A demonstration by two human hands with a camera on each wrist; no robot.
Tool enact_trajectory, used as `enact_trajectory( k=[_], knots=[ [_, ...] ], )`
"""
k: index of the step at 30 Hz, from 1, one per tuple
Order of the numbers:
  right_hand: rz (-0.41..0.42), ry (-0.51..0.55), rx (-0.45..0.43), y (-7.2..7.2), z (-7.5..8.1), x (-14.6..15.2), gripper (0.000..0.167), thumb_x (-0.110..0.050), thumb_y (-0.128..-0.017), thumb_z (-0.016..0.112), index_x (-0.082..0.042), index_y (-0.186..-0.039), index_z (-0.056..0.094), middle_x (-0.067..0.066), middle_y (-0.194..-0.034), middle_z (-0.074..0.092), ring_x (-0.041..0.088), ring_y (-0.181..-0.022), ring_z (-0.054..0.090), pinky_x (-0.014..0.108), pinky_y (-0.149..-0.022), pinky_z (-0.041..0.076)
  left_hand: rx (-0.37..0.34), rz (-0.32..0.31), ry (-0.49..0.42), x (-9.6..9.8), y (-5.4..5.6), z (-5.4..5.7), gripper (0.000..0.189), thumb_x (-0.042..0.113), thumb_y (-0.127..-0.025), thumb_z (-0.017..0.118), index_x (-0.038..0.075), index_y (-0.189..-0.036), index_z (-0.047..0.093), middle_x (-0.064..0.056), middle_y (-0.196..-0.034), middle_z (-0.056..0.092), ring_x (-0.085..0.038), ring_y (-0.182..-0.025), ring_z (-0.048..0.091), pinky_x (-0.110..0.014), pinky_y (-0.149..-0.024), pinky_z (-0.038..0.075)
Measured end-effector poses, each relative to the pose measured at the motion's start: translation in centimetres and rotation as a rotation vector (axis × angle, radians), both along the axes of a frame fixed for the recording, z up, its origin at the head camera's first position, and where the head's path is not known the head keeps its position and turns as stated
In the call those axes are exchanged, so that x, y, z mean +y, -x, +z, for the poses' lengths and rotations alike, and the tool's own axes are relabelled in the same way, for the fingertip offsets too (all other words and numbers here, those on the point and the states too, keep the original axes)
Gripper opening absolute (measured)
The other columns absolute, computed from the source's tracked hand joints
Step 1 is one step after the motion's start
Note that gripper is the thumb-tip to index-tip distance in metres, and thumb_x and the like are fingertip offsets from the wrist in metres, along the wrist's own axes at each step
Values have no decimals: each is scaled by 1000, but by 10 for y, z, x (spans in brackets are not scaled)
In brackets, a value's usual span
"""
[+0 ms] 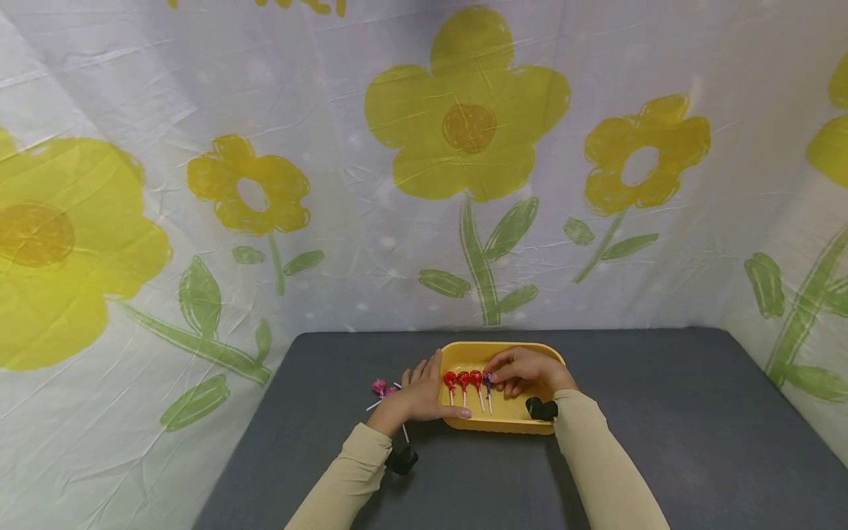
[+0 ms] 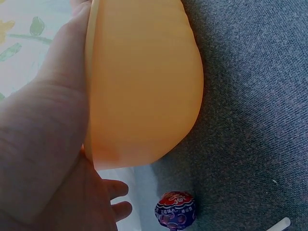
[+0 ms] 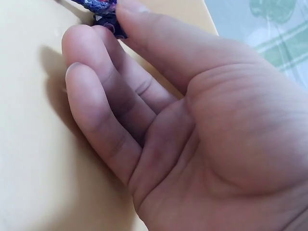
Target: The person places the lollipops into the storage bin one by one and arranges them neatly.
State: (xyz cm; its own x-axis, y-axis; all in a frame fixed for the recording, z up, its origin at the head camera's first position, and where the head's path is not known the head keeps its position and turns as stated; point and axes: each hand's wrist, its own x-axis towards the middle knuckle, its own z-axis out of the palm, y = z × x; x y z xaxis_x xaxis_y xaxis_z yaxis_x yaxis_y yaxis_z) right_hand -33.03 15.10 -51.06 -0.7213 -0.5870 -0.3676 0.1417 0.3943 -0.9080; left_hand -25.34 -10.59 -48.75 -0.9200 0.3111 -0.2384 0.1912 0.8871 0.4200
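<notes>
A yellow tray point(image 1: 493, 426) holds three red lollipops point(image 1: 464, 379) in a row, sticks toward the near side. To their right, my right hand point(image 1: 526, 369) pinches the head of a purple lollipop point(image 1: 488, 380) between thumb and fingertips, low over the tray floor. In the right wrist view its purple wrapper point(image 3: 108, 19) shows at the thumb tip, while the other fingers bend loosely. My left hand point(image 1: 419, 396) lies along the tray's left end, fingers straight and thumb stretched along the front rim. The left wrist view shows that palm against the tray wall point(image 2: 144, 86).
Left of the tray, pink-wrapped lollipops point(image 1: 380, 387) lie on the dark grey table point(image 1: 662, 442), partly behind my left hand. A purple-and-red lollipop head point(image 2: 175, 210) and a white stick point(image 2: 279, 224) show in the left wrist view. Behind the table hangs a flower-printed cloth point(image 1: 371, 280).
</notes>
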Motion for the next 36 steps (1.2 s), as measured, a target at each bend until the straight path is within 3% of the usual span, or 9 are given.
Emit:
enact_trajectory(
  k=[8, 19, 26, 36],
  knots=[
    [-5, 24, -3, 1, -1, 1, 32, -13, -99, 59, 1, -128, 61, 2, -75, 64, 7, -52, 59, 25, -56, 55, -9, 10, -1, -1, 1, -1, 133, 75, -73, 70, 9, -159, -7, -15, -167, 14, -39, -154, 13, -63, -121, 11],
    [29, -64, 36, 7, -4, 1, 41, -14, -97, 62, -3, -136, 58, 1, -74, 64, 9, -53, 59, 25, -56, 54, -8, 4, -6, 0, 0, -1, 132, 73, -73, 70, 7, -159, -5, -16, -167, 15, -39, -154, 14, -64, -121, 12],
    [29, -74, 41, 7, -4, 1, 33, -12, -97, 61, -1, -129, 62, 0, -72, 62, 8, -52, 59, 24, -55, 54, -9, 2, -10, -1, 0, 0, 132, 73, -74, 71, 8, -159, -6, -16, -167, 15, -40, -154, 15, -63, -121, 12],
    [64, -65, 54, 8, -4, 2, 36, -12, -99, 57, 0, -133, 59, 0, -73, 63, 8, -53, 60, 23, -55, 54, -11, 4, -2, 0, 1, 0, 132, 74, -73, 70, 8, -159, -6, -16, -166, 16, -40, -154, 16, -63, -121, 11]
  ],
)
